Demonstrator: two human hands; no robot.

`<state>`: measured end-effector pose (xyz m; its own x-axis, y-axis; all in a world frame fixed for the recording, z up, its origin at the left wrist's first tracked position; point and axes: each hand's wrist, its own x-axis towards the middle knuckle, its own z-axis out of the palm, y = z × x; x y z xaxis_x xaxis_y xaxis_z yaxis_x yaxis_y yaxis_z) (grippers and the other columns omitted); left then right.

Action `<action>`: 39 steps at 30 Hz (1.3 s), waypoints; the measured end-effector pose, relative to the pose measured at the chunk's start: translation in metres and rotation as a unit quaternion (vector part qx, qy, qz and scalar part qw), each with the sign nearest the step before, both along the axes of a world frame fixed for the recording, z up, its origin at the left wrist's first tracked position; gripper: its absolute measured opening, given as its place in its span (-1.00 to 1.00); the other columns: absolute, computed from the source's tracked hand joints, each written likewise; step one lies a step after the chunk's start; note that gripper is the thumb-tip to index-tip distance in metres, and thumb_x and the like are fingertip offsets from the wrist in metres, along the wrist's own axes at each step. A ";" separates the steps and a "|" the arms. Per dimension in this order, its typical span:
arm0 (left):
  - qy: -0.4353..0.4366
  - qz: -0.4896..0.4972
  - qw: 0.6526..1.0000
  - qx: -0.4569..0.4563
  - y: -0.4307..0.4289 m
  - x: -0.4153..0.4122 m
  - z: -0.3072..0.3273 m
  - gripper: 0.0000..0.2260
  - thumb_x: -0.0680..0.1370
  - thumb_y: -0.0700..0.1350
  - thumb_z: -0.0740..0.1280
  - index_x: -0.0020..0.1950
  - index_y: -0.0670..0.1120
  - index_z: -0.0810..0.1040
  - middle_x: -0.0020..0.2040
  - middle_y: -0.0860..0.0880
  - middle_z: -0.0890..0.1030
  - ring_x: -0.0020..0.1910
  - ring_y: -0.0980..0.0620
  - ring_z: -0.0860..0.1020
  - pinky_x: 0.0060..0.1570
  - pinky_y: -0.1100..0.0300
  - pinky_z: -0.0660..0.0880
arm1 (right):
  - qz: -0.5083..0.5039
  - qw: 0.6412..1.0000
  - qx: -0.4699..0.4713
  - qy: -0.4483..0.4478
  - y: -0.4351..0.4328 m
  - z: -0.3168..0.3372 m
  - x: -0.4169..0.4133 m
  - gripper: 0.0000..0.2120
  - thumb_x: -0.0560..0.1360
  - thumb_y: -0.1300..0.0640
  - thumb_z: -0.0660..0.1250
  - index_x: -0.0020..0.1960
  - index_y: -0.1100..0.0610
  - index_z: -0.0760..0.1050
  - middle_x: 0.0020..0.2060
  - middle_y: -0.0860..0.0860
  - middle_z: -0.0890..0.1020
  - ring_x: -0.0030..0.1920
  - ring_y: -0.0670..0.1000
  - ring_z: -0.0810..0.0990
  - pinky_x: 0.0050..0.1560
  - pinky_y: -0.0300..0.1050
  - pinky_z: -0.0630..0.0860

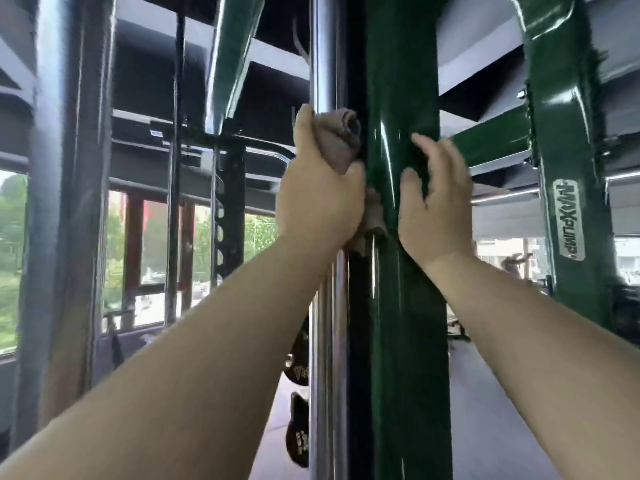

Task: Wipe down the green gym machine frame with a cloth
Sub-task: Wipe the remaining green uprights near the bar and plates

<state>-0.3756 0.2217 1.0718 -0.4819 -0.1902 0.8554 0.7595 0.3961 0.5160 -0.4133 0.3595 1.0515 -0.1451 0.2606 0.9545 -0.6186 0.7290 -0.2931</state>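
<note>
My left hand grips the bunched brown cloth against the left edge of the green upright, beside a chrome pole. My right hand rests fingers-spread on the upright's right side.

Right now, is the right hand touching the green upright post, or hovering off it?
Touching. The head view shows the right hand with its palm and thumb against the green post, fingers spread and relaxed.

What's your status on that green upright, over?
Left hand grips cloth against green upright. Right hand open, steadying it. Chrome rod crowds left side.
</note>
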 end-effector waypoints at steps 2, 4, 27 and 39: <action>-0.014 0.021 1.000 0.008 0.005 0.000 -0.018 -0.34 0.52 -0.05 0.35 0.54 0.21 0.11 -0.22 0.20 0.48 -0.27 0.22 0.50 -0.30 0.29 0.42 | 0.015 1.000 0.002 0.017 0.004 0.001 -0.005 -0.59 0.63 0.01 0.12 0.47 -0.12 0.34 0.56 0.03 0.20 0.54 0.06 0.14 0.37 -0.23 0.06; -0.027 0.039 0.998 0.030 0.008 -0.001 -0.036 -0.52 0.50 -0.06 0.37 0.34 0.22 0.27 -0.23 0.13 0.55 -0.33 0.20 0.56 -0.31 0.23 0.50 | 0.016 0.999 0.004 0.034 0.005 -0.004 -0.007 -0.57 0.62 -0.01 0.10 0.49 -0.12 0.33 0.57 0.03 0.19 0.54 0.09 0.15 0.45 -0.10 0.14; -0.130 0.190 0.966 0.116 0.047 0.026 -0.143 -0.65 0.58 0.04 0.35 0.31 0.02 0.34 -0.36 0.04 0.63 -0.46 0.18 0.59 -0.49 0.25 0.50 | 0.075 0.992 0.089 0.044 0.018 -0.037 -0.017 -0.50 0.62 0.01 0.05 0.56 -0.03 0.24 0.60 0.11 0.08 0.59 0.21 0.03 0.44 0.20 0.28; -0.072 0.258 0.960 0.085 0.038 0.007 -0.029 -0.61 0.40 0.05 0.41 0.17 0.12 0.40 -0.05 0.02 0.64 -0.08 -0.07 0.64 0.01 -0.02 0.59 | 0.068 0.993 0.084 0.048 0.016 -0.038 -0.017 -0.49 0.61 0.01 0.05 0.56 -0.03 0.24 0.60 0.09 0.08 0.59 0.19 0.01 0.45 0.18 0.22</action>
<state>-0.3684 0.2599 1.0432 -0.3964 -0.5664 0.7225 0.4021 0.6003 0.6913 -0.4299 0.3756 1.0130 -0.0746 0.0805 0.9940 -0.7337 0.6706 -0.1094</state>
